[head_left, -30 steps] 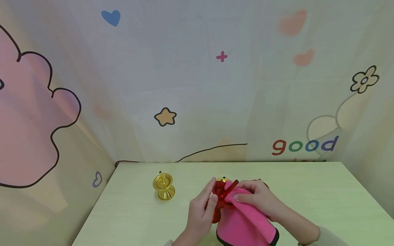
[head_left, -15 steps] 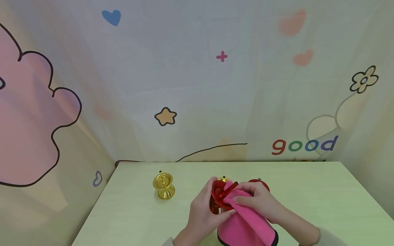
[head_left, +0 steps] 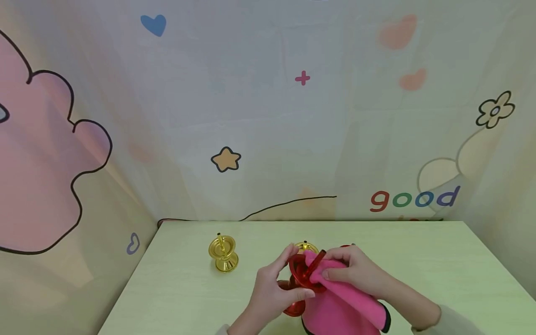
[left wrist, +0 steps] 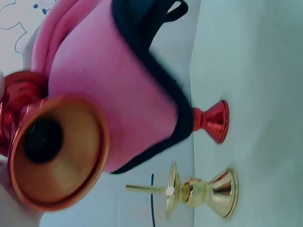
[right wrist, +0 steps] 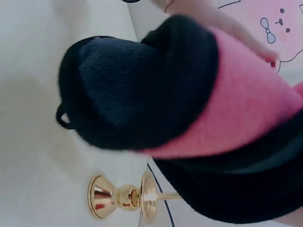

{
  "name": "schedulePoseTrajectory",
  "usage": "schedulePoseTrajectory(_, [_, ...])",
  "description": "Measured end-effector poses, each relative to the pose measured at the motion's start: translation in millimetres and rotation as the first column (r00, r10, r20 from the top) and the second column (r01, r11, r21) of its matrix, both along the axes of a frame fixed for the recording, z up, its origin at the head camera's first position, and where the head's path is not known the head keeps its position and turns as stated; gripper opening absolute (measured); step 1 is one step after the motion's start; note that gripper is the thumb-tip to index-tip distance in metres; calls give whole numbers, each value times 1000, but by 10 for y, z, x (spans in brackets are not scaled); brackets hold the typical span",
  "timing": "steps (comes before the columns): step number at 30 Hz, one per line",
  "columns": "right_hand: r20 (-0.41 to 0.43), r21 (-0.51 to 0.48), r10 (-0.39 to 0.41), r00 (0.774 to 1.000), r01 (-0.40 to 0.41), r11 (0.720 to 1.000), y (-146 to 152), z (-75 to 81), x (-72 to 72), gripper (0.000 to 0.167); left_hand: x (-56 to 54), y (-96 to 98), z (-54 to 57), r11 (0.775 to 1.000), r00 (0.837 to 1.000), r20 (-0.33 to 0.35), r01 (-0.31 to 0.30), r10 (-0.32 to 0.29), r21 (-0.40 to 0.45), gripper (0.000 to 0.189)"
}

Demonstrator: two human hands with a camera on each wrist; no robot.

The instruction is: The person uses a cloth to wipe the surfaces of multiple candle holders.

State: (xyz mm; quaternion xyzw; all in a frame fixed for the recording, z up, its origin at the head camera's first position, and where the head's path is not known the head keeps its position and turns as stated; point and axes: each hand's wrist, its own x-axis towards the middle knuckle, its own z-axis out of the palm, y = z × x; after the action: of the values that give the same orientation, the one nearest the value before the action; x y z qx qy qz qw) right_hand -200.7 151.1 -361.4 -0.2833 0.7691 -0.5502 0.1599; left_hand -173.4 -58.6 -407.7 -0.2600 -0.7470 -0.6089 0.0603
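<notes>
My left hand (head_left: 268, 291) holds a red metal candle holder (head_left: 295, 265), tilted, with its dish and central spike facing up and to the right. Its hollow, coppery base (left wrist: 78, 146) faces the left wrist camera. With thumb and fingers my right hand (head_left: 360, 272) pinches a pink cloth (head_left: 332, 307) with black edging. Part of the cloth lies inside the dish against the spike. The rest of it hangs down below the hands. In the right wrist view the cloth's dark side (right wrist: 118, 90) covers most of the work.
On the pale table (head_left: 176, 298), a gold candle holder (head_left: 226, 256) stands to the left. Another gold one (head_left: 311, 246) is behind the held piece, partly hidden. A second red candle holder (left wrist: 216, 122) stands behind my right hand. A printed curtain (head_left: 268, 116) hangs behind the table.
The left hand's grip has shifted, with the thumb moved lower, under the dish. The held candle holder has turned and dropped slightly. The cloth has swung a little to the right with the right hand.
</notes>
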Motion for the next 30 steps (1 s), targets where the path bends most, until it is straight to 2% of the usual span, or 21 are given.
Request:
schedulePoseTrajectory(1, [18, -5, -23, 1000, 23, 1000, -9, -1, 6, 20, 8, 18, -17, 999, 999, -25, -44, 44, 12, 75])
schedulePoseTrajectory(3, [47, -9, -72, 996, 73, 997, -27, 0, 21, 25, 21, 49, -51, 993, 985, -124, -118, 118, 5, 70])
schedulePoseTrajectory(5, [74, -13, -120, 990, 122, 992, -47, 2, 35, 28, 36, 73, -70, 984, 962, -220, -175, 164, -32, 68])
schedulePoseTrajectory(7, [87, -13, -164, 983, 166, 986, -66, 4, 53, 30, 53, 85, -71, 972, 934, -310, -215, 178, -90, 68])
schedulePoseTrajectory(8, [86, -8, -187, 979, 188, 982, -76, 4, 65, 30, 62, 85, -67, 967, 925, -337, -227, 176, -117, 69])
schedulePoseTrajectory(10, [87, -4, -214, 973, 215, 977, -95, 6, 92, 29, 77, 85, -52, 959, 923, -348, -232, 165, -161, 76])
schedulePoseTrajectory(13, [83, -8, -223, 971, 224, 974, -118, 12, 133, 28, 84, 83, -27, 944, 907, -378, -270, 184, -190, 85])
schedulePoseTrajectory(17, [69, -7, -187, 980, 188, 982, -121, 15, 159, 27, 57, 70, -5, 938, 868, -452, -305, 203, -165, 83])
schedulePoseTrajectory(18, [60, -1, -172, 983, 172, 985, -115, 16, 159, 27, 52, 60, 4, 947, 876, -445, -280, 185, -157, 81])
schedulePoseTrajectory(20, [22, 20, -133, 991, 133, 991, -91, 14, 152, 25, 44, 26, 23, 969, 910, -397, -194, 119, -152, 76])
schedulePoseTrajectory(22, [-38, 40, -68, 997, 69, 997, -54, 8, 131, 23, 41, -14, 56, 986, 961, -276, -67, 22, -152, 73])
schedulePoseTrajectory(23, [-68, 46, -26, 997, 29, 999, -33, 3, 121, 22, 41, -33, 73, 990, 981, -193, 7, -34, -142, 72])
schedulePoseTrajectory(24, [-99, 51, 19, 995, -14, 999, -12, -4, 110, 23, 39, -50, 89, 989, 990, -107, 80, -94, -125, 70])
schedulePoseTrajectory(25, [-138, 54, 66, 988, -59, 997, 8, -12, 98, 23, 35, -67, 101, 984, 989, -32, 142, -146, -112, 69])
schedulePoseTrajectory(27, [-201, 54, 146, 969, -138, 989, 38, -31, 79, 24, 25, -91, 113, 968, 969, 86, 239, -233, -76, 68])
schedulePoseTrajectory(30, [-259, 58, 202, 945, -193, 979, 52, -50, 72, 25, 15, -117, 91, 953, 939, 177, 303, -294, -23, 67])
